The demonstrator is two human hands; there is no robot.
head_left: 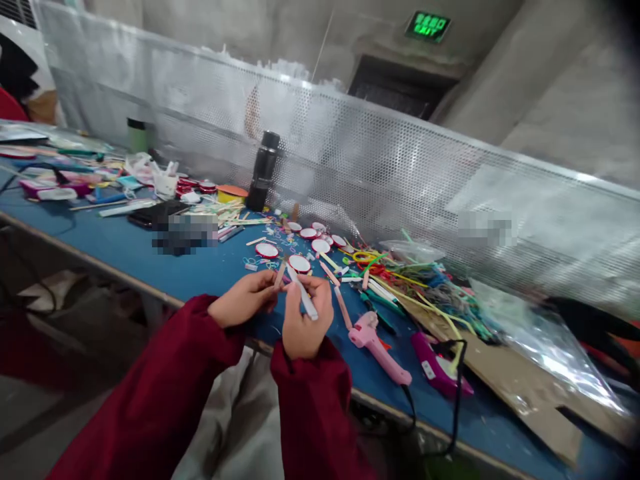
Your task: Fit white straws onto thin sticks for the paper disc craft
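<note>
Now my right hand (305,320) clenched around a white stick (303,293), my left hand (245,298) pinching a small wooden stick (281,273) beside it, pink glue gun (377,347) just right on the blue bench (125,250).

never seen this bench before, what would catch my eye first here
First the two hands in dark red sleeves at the table's near edge: the left hand pinches a small wooden stick, the right hand grips a white stick. Just right lie a pink glue gun and a bright tangle of pipe cleaners; a black bottle stands by the perforated screen.
</note>
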